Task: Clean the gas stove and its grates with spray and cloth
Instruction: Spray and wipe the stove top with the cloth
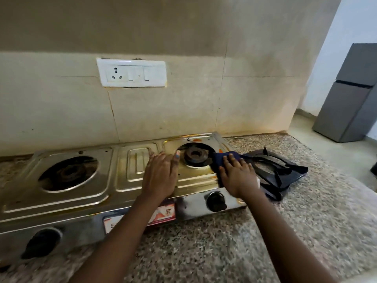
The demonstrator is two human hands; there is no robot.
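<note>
Pressing flat on the steel top of the gas stove (85, 193), the left hand (161, 176) lies with fingers straight, just left of the right burner (195, 155). The right hand (237, 176) spreads its fingers over a dark blue cloth (221, 160), holding it down against the stove's right edge beside that burner. Both burner wells are bare; black grates (271, 170) lie stacked on the speckled granite counter (265, 231), touching the stove's right side. Two black knobs (216, 201) show on the stove's front. A white switch plate (132, 72) sits on the tiled wall behind, and a grey fridge (353, 94) stands far right.
</note>
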